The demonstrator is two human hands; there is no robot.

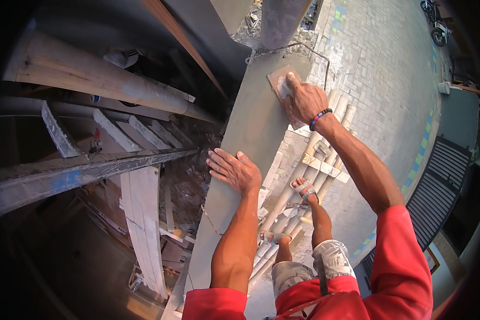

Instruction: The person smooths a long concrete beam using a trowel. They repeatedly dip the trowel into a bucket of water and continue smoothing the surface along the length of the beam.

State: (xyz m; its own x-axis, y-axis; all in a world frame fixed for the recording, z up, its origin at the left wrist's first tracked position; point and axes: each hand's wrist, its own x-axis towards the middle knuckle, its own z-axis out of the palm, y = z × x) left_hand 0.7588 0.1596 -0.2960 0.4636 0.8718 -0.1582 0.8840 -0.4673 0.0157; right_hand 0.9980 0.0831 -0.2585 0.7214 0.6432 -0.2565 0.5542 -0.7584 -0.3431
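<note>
Small dark lettering marks a pale panel in the shaded space at lower left; it is too small to make out. The grey-and-white shorts carry a printed pattern.

The right arm, in a red sleeve, reaches up and inward from the lower right with the elbow bent. A dark beaded bracelet circles its wrist. The right hand is palm down, its grip closed around the back of a flat, reddish-brown rectangular trowel smeared with pale mortar. The left forearm rises from the lower edge, and the left hand is released and spread palm down on the long grey mortar-coated beam, fingers pointing to the upper left, thumb upward.

The trowel is at the right side of the beam's upper part, against its face. Its long axis slants from upper left to lower right, across the beam's own line, which runs from the top down to the lower left.

A thin bent metal rod loops around the beam's upper end. Below on the right, sandalled feet stand on pale round poles, above grey patterned paving.
</note>
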